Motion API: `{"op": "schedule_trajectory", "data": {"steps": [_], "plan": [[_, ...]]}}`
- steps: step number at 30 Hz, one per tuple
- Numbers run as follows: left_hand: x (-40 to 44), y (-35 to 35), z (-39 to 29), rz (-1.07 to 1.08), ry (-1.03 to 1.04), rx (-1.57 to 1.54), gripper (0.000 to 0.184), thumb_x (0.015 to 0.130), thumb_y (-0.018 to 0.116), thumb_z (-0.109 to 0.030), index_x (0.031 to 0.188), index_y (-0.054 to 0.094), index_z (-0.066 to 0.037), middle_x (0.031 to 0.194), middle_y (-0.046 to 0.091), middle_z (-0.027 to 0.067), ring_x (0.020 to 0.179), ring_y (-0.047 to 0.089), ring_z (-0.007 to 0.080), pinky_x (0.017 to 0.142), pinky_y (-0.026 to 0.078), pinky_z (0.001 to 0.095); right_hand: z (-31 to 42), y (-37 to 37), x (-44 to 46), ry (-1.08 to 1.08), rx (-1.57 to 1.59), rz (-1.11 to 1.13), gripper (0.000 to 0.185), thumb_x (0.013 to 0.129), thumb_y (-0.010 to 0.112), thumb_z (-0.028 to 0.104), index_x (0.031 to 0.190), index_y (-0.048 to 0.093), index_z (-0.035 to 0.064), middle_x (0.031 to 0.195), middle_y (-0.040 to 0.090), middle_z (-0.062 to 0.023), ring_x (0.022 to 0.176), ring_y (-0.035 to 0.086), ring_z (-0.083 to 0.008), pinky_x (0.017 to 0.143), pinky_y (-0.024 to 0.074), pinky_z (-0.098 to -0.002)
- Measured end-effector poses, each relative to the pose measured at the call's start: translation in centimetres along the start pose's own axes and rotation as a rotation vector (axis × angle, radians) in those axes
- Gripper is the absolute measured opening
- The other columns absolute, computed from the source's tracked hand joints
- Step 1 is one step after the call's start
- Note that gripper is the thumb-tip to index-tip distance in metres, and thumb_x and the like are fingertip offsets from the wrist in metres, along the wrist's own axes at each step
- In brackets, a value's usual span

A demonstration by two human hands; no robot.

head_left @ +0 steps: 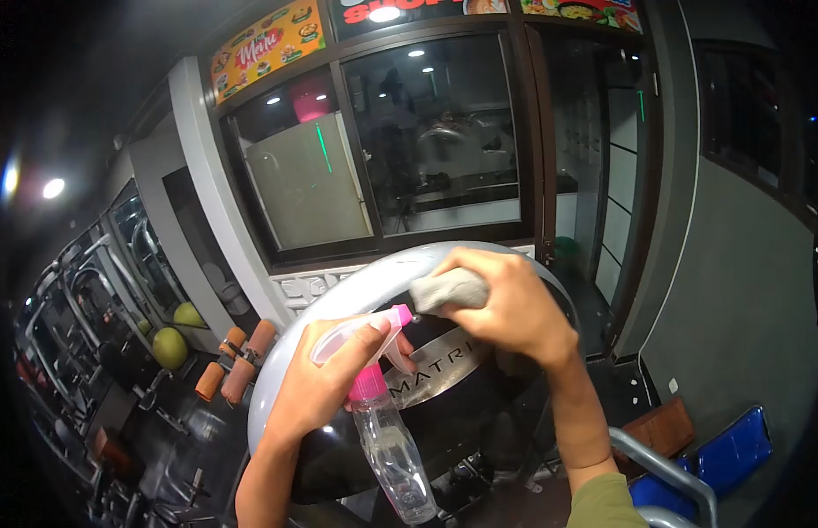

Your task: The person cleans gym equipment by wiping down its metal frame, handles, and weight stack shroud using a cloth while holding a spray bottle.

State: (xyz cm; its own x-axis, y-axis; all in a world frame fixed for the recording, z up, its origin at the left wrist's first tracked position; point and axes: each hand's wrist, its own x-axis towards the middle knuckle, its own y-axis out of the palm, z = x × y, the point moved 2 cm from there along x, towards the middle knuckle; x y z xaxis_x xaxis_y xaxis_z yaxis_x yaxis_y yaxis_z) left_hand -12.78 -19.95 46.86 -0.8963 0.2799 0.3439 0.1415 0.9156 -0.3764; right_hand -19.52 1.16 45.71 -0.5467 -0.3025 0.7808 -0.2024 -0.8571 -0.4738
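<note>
My left hand (331,365) is wrapped round the head of a clear spray bottle (396,458) with a pink collar and pink nozzle. The bottle tilts, its base toward the bottom of the view, and its nozzle points at the cloth. In my right hand (515,308) is a bunched grey cloth (450,292), gripped between thumb and fingers. Both hands are over a rounded machine cover (325,295) with a light grey rim, a black face and a silver plate (444,368) lettered "MATRI", the rest hidden by my right hand.
Behind the machine stands a dark-framed window (435,132) with menu signs (266,48) above. Orange foam rollers (237,361), green balls (169,348) and gym machines are at left. A blue pad (730,453) and a grey metal tube (669,471) lie at lower right.
</note>
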Motion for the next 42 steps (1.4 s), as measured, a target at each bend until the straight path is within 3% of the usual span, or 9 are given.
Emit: {"op": "schedule_trajectory", "data": {"steps": [11, 14, 18, 22, 23, 25, 31, 37, 42], "plan": [[0.6, 0.3, 0.6, -0.068, 0.064, -0.012, 0.044, 0.098, 0.052, -0.038, 0.087, 0.071, -0.001, 0.073, 0.072, 0.0056, 0.054, 0.056, 0.0072, 0.045, 0.041, 0.0231, -1.3, 0.9, 4.7, 0.025, -0.01, 0.07, 0.025, 0.077, 0.073, 0.026, 0.094, 0.071, 0.008, 0.085, 0.071, -0.0181, 0.083, 0.069, -0.0391, 0.074, 0.0539, -0.0427], [0.3, 0.1, -0.3, -0.023, -0.058, 0.034, 0.044, 0.096, 0.05, -0.033, 0.087, 0.066, 0.007, 0.077, 0.069, 0.0154, 0.075, 0.069, 0.024, 0.081, 0.051, 0.033, -2.8, -0.7, 4.0, 0.186, -0.03, 0.06, 0.029, 0.077, 0.073, 0.031, 0.094, 0.072, 0.0081, 0.082, 0.071, -0.0175, 0.081, 0.07, -0.0356, 0.074, 0.0543, -0.0411], [0.3, -0.1, 0.4, -0.034, -0.032, 0.034, 0.043, 0.099, 0.052, -0.038, 0.087, 0.07, -0.001, 0.072, 0.072, 0.0048, 0.053, 0.053, 0.0063, 0.043, 0.039, 0.0223, -4.7, -3.0, 3.4, 0.469, -0.141, 0.049, 0.028, 0.078, 0.072, 0.032, 0.095, 0.074, 0.0099, 0.082, 0.072, -0.0174, 0.082, 0.072, -0.0342, 0.074, 0.0546, -0.039], [0.4, 0.1, 0.4, -0.02, -0.016, 0.062, 0.044, 0.099, 0.051, -0.037, 0.086, 0.07, 0.0, 0.072, 0.072, 0.0052, 0.058, 0.056, 0.0081, 0.05, 0.043, 0.0237, -2.4, -1.0, 3.2, 0.198, 0.019, 0.05, 0.025, 0.078, 0.074, 0.025, 0.096, 0.072, 0.008, 0.085, 0.071, -0.0205, 0.086, 0.07, -0.0379, 0.075, 0.0544, -0.0405], [0.5, 0.2, 0.3, -0.011, -0.002, 0.066, 0.044, 0.099, 0.051, -0.037, 0.086, 0.07, 0.0, 0.073, 0.072, 0.0055, 0.059, 0.057, 0.0087, 0.053, 0.045, 0.0242, -2.6, 0.1, 2.9, 0.026, 0.012, 0.012, 0.023, 0.079, 0.073, 0.018, 0.098, 0.07, 0.0044, 0.076, 0.069, -0.0166, 0.068, 0.071, -0.023, 0.064, 0.0531, -0.0345], [0.5, 0.7, 0.1, -0.031, 0.008, 0.026, 0.044, 0.1, 0.051, -0.036, 0.084, 0.07, 0.001, 0.074, 0.071, 0.0063, 0.064, 0.059, 0.0103, 0.06, 0.046, 0.0252, -2.1, -0.1, 2.1, -0.014, -0.024, -0.037, 0.022, 0.079, 0.073, 0.018, 0.097, 0.07, 0.0048, 0.078, 0.07, -0.0164, 0.069, 0.071, -0.0266, 0.066, 0.0531, -0.0345], [0.5, 1.0, 0.1, -0.018, 0.031, 0.058, 0.045, 0.1, 0.05, -0.034, 0.083, 0.069, 0.003, 0.074, 0.071, 0.0084, 0.07, 0.062, 0.0134, 0.069, 0.048, 0.0278, -4.7, -2.9, -1.2, 0.457, -0.153, -0.18, 0.02, 0.082, 0.07, 0.019, 0.097, 0.071, 0.0053, 0.081, 0.072, -0.016, 0.074, 0.071, -0.0316, 0.071, 0.0535, -0.037], [0.5, 1.4, -0.4, -0.036, 0.02, 0.084, 0.044, 0.1, 0.049, -0.033, 0.084, 0.068, 0.004, 0.073, 0.07, 0.0091, 0.072, 0.064, 0.0156, 0.072, 0.049, 0.0294, -2.4, -0.8, -2.5, 0.121, 0.097, -0.096, 0.024, 0.078, 0.071, 0.011, 0.1, 0.067, 0.0031, 0.087, 0.07, -0.0176, 0.085, 0.071, -0.032, 0.077, 0.0527, -0.0359], [0.2, 1.6, -0.5, -0.053, 0.053, 0.064, 0.043, 0.1, 0.048, -0.029, 0.083, 0.068, 0.005, 0.074, 0.07, 0.0101, 0.073, 0.065, 0.0174, 0.074, 0.05, 0.0309, -4.1, -2.2, -4.8, 0.345, 0.014, -0.274, 0.023, 0.08, 0.073, 0.018, 0.099, 0.068, 0.0061, 0.085, 0.071, -0.0186, 0.086, 0.071, -0.0365, 0.075, 0.0536, -0.0408]]}}
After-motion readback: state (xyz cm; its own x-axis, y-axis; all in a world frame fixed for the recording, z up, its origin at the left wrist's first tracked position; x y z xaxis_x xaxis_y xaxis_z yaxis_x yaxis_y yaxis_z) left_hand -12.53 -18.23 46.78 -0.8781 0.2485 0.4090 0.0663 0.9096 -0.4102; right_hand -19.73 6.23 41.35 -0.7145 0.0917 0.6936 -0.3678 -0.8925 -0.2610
